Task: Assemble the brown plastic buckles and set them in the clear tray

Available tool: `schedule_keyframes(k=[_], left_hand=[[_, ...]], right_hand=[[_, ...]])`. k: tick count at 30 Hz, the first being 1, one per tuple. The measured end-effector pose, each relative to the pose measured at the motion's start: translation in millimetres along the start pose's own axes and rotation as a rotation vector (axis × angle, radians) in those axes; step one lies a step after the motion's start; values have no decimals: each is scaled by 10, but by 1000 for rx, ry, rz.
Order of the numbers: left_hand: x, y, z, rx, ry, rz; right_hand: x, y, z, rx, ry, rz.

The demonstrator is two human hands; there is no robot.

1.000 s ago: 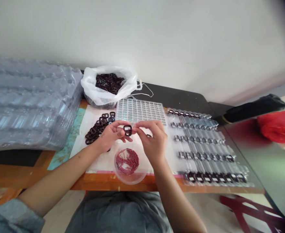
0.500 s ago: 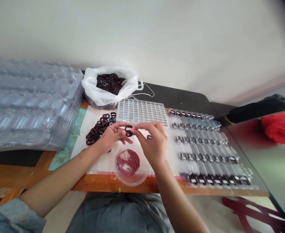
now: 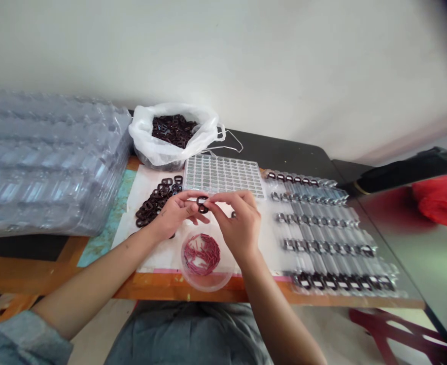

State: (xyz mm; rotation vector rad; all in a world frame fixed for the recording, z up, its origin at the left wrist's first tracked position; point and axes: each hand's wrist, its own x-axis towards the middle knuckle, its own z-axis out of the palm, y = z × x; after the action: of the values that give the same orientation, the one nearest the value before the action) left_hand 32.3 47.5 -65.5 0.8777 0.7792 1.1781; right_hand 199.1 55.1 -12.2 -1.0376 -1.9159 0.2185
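Between my two hands, above the white paper, is a small dark buckle [image 3: 202, 205]. My left hand [image 3: 177, 214] grips its left side with thumb and fingers. The fingertips of my right hand [image 3: 240, 218] pinch its upper right side; anything small between them is too small to make out. Just below the hands stands a clear round tub [image 3: 207, 285] with thin dark red pieces [image 3: 204, 256] in it. A heap of dark buckles [image 3: 152, 203] lies left of my left hand. Behind my hands is a clear tray [image 3: 223, 175] with rows of small greyish pieces.
A white plastic bag [image 3: 143, 132] full of dark buckles stands at the back. Stacked clear trays [image 3: 48, 167] in plastic fill the left. Clear trays with rows of buckles [image 3: 325, 233] lie on the right, near a red bag [image 3: 444, 200] and a black bundle [image 3: 406, 170].
The view has shifted very slightly. Both hands keep their hold on the buckle, with barely any movement of the fingers.
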Motion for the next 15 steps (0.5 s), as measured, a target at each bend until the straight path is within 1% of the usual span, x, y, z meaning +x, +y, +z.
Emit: schedule_keyframes(k=[6, 10, 15], left_hand=[[-10, 1, 16, -1, -22, 21], [-11, 6, 24, 26, 2, 12], [-13, -11, 17, 4, 18, 17]], right_hand=[[-14, 1, 4, -30, 22, -4], [-17, -7, 14, -48, 23, -22], [-21, 3, 27, -66, 48, -51]])
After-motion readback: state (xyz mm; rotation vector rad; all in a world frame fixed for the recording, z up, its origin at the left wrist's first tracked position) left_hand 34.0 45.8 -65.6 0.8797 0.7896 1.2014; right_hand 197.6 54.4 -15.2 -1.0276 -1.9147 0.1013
